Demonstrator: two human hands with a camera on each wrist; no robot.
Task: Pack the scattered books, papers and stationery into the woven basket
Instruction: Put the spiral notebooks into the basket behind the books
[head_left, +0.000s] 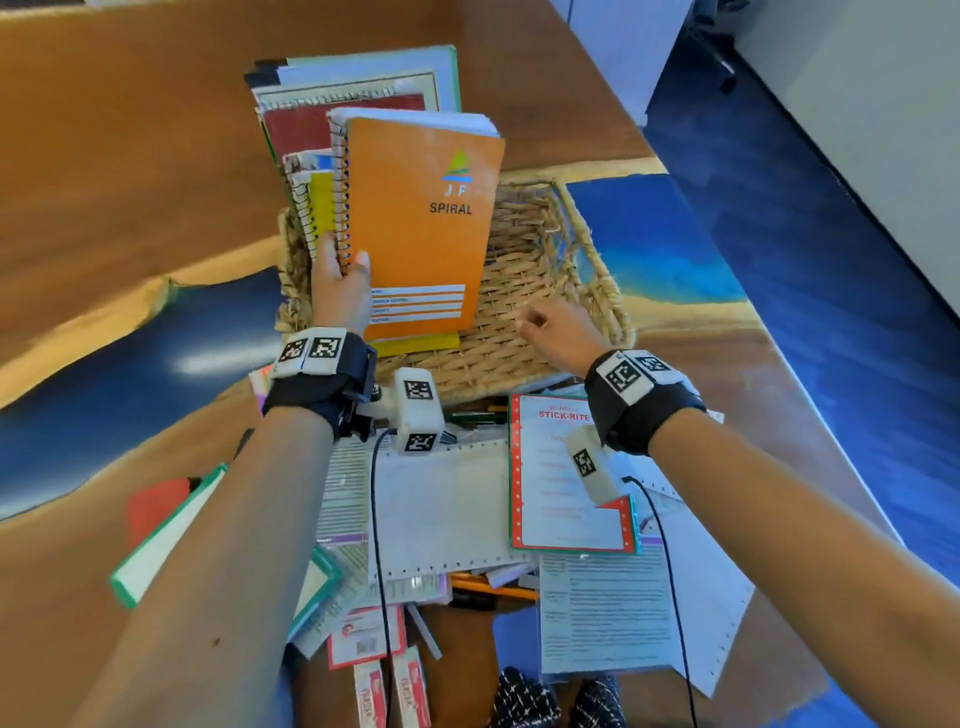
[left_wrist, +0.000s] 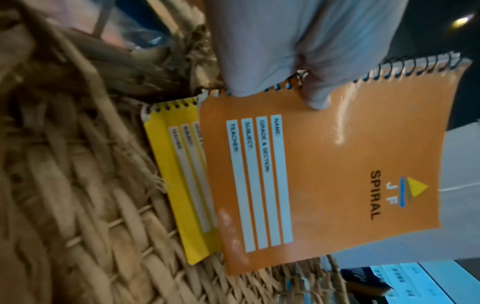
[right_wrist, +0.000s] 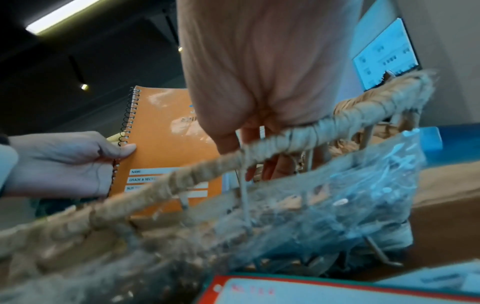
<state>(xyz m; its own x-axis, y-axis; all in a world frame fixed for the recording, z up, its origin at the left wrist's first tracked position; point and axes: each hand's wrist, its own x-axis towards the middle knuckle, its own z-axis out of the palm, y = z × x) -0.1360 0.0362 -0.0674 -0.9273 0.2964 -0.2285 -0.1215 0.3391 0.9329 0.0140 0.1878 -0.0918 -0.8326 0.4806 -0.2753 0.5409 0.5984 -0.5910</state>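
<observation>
On the far left of the surface (head_left: 130, 156), a green-edged book (head_left: 156, 545) lies flat under the left arm, with something red (head_left: 156, 506) beside it. The left hand (head_left: 340, 291) holds an orange spiral notebook (head_left: 421, 228) by its wire edge. The thumb lies on the front cover and the other fingers (head_left: 328, 244) curl round the back. The notebook stands up inside the woven basket (head_left: 524, 260), at its left end. Right behind it is a yellow notebook (head_left: 322, 205), and more books (head_left: 353, 88) stand behind that one.

The right part of the basket floor is bare weave. The right hand (head_left: 558, 332) is at the near rim of the basket, with its fingers loosely curled down inside the rim. It holds nothing. The right wrist view shows a clear plastic bag (right_wrist: 363, 185) against the outside of the basket wall.

In front of the basket, loose things lie in a heap. There are white sheets with holes along the edges (head_left: 441, 514), a red-bordered pack marked STICK-RITE (head_left: 566, 483), printed papers (head_left: 608, 618), small red and white packets (head_left: 363, 636) and a few pens (head_left: 488, 587).
</observation>
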